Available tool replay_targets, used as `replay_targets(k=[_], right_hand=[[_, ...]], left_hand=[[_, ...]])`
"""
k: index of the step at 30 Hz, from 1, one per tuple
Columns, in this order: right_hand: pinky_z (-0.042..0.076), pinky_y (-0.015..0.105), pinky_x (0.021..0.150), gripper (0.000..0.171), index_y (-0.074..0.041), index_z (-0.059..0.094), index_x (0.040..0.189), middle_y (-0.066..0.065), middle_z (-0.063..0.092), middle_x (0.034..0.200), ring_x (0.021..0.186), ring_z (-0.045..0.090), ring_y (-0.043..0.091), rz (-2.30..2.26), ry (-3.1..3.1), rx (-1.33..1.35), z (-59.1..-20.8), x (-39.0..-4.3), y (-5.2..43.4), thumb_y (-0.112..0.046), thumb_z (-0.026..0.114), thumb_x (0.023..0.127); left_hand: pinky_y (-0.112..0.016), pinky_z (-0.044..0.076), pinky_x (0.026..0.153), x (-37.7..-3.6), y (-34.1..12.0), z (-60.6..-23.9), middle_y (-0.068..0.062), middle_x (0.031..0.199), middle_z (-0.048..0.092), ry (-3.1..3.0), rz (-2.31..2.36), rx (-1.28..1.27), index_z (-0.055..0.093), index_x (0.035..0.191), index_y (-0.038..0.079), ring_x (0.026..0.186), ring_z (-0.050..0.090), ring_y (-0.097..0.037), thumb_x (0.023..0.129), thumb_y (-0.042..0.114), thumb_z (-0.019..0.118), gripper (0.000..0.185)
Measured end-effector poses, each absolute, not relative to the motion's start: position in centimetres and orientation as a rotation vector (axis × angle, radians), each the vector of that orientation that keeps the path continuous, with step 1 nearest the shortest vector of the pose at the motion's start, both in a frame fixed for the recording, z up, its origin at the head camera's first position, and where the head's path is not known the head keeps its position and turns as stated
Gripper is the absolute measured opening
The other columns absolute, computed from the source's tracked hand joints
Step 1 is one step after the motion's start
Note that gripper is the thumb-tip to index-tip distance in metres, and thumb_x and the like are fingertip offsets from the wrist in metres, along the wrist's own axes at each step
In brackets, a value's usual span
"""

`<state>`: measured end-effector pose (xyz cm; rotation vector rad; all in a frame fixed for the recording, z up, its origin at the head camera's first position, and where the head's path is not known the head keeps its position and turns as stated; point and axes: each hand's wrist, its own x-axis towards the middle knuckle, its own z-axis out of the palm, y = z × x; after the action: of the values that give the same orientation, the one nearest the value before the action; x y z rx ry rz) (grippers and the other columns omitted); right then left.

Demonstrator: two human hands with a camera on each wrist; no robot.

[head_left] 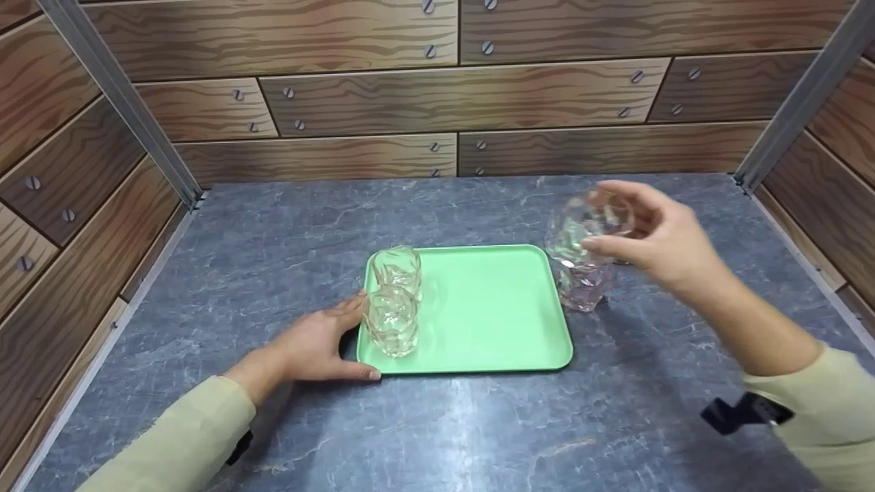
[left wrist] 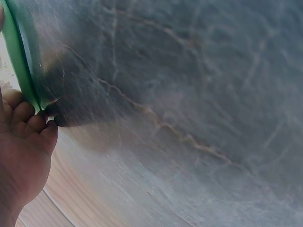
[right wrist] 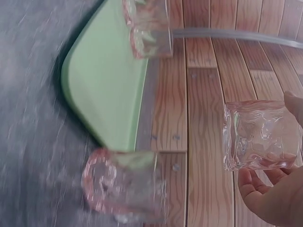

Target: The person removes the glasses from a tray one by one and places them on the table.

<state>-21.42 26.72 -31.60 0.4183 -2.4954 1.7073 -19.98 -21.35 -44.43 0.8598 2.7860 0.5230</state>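
A green tray (head_left: 489, 311) lies on the table. My left hand (head_left: 318, 345) grips its near left corner, thumb at the front edge and fingers along the left rim; the left wrist view shows these fingers (left wrist: 35, 118) bent against the rim. Two clear wavy drinking glasses, a nearer one (head_left: 392, 328) and a farther one (head_left: 396, 266), stand along the tray's left side. Raised off the table beyond the tray's right side, my right hand (head_left: 666, 236) holds another clear glass (right wrist: 258, 135) between thumb and fingers. Below it a pinkish glass (head_left: 584, 287) stands beside the tray.
The grey marbled table (head_left: 437, 430) runs up to wood-patterned walls (head_left: 437, 102) at the back and both sides. Metal posts (head_left: 130, 102) stand at the back corners. Something small and dark (head_left: 622, 261) shows partly behind the right hand.
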Motion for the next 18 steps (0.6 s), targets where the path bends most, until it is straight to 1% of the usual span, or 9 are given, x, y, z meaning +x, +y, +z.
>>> replay_targets(k=[5,10,13,16,18], right_hand=[[0.062,0.025,0.076,0.072,-0.013,0.056,0.152,0.004,0.066,0.139,0.1,0.068,0.016,1.669,-2.484,0.35,-31.8,-21.4,29.0,-0.003,0.087,0.088],[0.059,0.02,0.08,0.072,-0.017,0.054,0.154,-0.003,0.065,0.141,0.105,0.066,0.012,1.57,-2.52,0.273,-32.4,-21.5,31.2,-0.007,0.087,0.09],[0.058,0.018,0.081,0.072,-0.016,0.053,0.155,-0.01,0.066,0.139,0.105,0.067,0.009,1.551,-2.524,0.248,-32.9,-21.7,32.4,-0.005,0.085,0.091],[0.058,0.018,0.078,0.071,-0.014,0.053,0.154,-0.015,0.067,0.134,0.099,0.068,0.007,1.556,-2.511,0.228,-33.3,-21.8,33.5,-0.003,0.084,0.091],[0.058,0.018,0.075,0.07,-0.014,0.054,0.153,-0.014,0.068,0.131,0.092,0.068,0.007,1.58,-2.49,0.206,-33.7,-22.0,34.1,-0.001,0.083,0.091]], left_hand=[[-0.054,0.03,0.125,-20.0,-21.3,-44.5,-0.019,0.171,0.024,2.788,0.522,0.862,0.033,0.164,-0.001,0.156,0.029,-0.04,0.078,0.08,0.076,0.125],[-0.054,0.029,0.125,-20.0,-21.3,-44.5,-0.019,0.172,0.024,2.784,0.518,0.856,0.031,0.164,0.0,0.156,0.028,-0.04,0.078,0.082,0.075,0.127],[-0.053,0.029,0.125,-20.0,-21.4,-44.5,-0.019,0.171,0.025,2.786,0.521,0.854,0.032,0.164,0.0,0.156,0.029,-0.039,0.078,0.081,0.075,0.126],[-0.053,0.03,0.125,-20.0,-21.4,-44.4,-0.018,0.171,0.026,2.788,0.521,0.855,0.032,0.165,0.0,0.157,0.029,-0.038,0.078,0.081,0.075,0.126],[-0.053,0.03,0.125,-20.0,-21.4,-44.4,-0.019,0.171,0.026,2.788,0.523,0.858,0.032,0.165,0.001,0.156,0.029,-0.038,0.078,0.081,0.075,0.126]])
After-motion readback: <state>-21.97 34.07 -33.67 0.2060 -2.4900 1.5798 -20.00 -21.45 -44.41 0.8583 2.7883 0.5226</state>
